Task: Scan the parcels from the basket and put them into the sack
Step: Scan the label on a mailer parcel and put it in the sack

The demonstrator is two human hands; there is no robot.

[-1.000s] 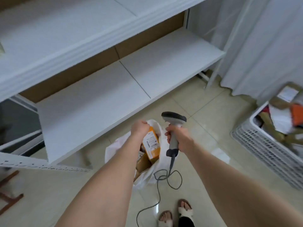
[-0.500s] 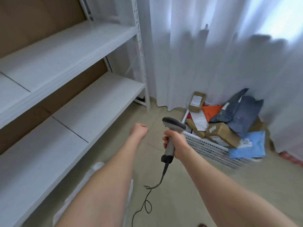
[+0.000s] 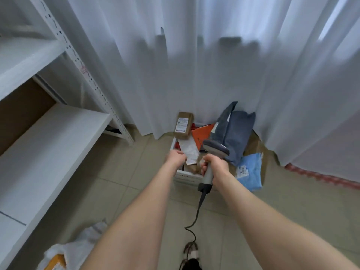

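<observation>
While the right hand [image 3: 214, 165] grips the scanner [image 3: 215, 149], the left hand [image 3: 176, 156] rests curled against a white parcel [image 3: 190, 151] in the basket [image 3: 185, 177] at twelve o'clock; whether it grips, I cannot tell.

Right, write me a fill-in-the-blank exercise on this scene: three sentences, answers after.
1. The right hand grips a corded ____ by its handle.
2. The parcels are piled in a white ____ on the floor before the curtain.
3. The sack lies low on the person's ____ side.
Missing words: scanner; basket; left.
</observation>
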